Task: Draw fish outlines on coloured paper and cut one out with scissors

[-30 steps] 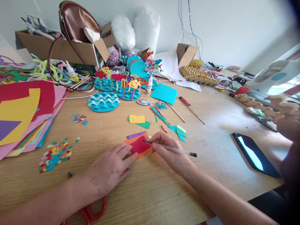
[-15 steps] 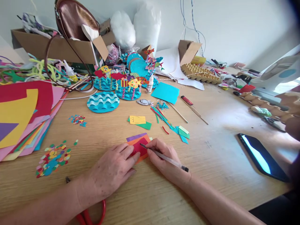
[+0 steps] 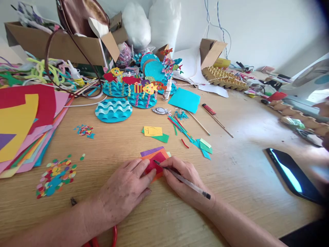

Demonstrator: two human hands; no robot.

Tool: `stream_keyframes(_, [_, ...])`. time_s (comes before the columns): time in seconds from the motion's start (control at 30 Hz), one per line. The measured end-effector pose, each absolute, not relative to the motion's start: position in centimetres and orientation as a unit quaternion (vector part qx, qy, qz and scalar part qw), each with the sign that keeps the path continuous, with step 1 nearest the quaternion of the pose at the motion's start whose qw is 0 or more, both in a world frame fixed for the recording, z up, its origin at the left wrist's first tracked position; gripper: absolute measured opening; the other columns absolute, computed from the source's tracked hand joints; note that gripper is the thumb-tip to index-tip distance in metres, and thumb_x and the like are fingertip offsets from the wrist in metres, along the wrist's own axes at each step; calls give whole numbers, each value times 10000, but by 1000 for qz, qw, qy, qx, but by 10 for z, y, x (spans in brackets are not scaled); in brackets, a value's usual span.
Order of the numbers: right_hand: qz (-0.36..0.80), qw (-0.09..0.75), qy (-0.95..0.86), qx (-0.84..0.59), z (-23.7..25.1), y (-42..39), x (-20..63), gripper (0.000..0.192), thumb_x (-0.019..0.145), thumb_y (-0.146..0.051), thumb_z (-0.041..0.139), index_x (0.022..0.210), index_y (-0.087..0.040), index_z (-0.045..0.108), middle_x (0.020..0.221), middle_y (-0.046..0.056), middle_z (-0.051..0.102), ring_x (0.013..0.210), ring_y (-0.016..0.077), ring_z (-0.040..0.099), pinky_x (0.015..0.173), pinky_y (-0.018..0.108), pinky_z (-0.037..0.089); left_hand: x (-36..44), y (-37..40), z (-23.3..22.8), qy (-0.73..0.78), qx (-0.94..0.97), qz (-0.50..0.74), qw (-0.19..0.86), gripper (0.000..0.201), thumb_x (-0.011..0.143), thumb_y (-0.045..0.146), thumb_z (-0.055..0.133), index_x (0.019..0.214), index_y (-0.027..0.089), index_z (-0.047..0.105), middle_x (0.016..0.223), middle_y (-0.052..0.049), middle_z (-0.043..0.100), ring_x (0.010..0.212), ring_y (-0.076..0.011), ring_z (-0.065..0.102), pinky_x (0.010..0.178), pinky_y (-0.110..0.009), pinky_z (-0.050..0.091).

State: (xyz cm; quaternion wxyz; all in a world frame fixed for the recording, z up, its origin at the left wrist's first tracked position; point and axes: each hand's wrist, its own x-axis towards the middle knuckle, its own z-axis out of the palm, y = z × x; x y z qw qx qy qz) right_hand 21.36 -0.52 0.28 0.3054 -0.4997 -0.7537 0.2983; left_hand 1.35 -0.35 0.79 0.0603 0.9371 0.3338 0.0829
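Red card lies on the table in front of me, on top of an orange card, with a purple card sticking out at the far edge; my left hand lies flattish, fingertips pressing the red card's left side; my right hand pinches a pen narrowly near its tip, point over the red card, barrel slanting back across the hand; whether it touches, cannot tell; red-handled scissors partly under my left forearm; just beyond the cards, a yellow card with a drawn outline overlaps a green card; paper strips to the right of those; farther back, a fish cutout, blue card, glue bottle upright, and wavy disc; paper dots on the left, paper stack beyond them; phone well off to the right; box and brown bag at the back left.
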Motion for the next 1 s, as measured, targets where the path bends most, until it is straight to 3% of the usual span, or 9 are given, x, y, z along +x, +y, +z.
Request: stream_keyframes(1.0, [268, 290, -776, -492, 4, -4, 211, 131, 782, -113, 484, 838, -179, 583, 639, -9, 614, 565, 129, 560, 558, 227, 404, 15, -3, 7, 329, 940, 83, 37, 378, 798, 190, 614, 1170, 138, 576, 1122, -149, 580, 1022, -312, 532, 864, -486, 504])
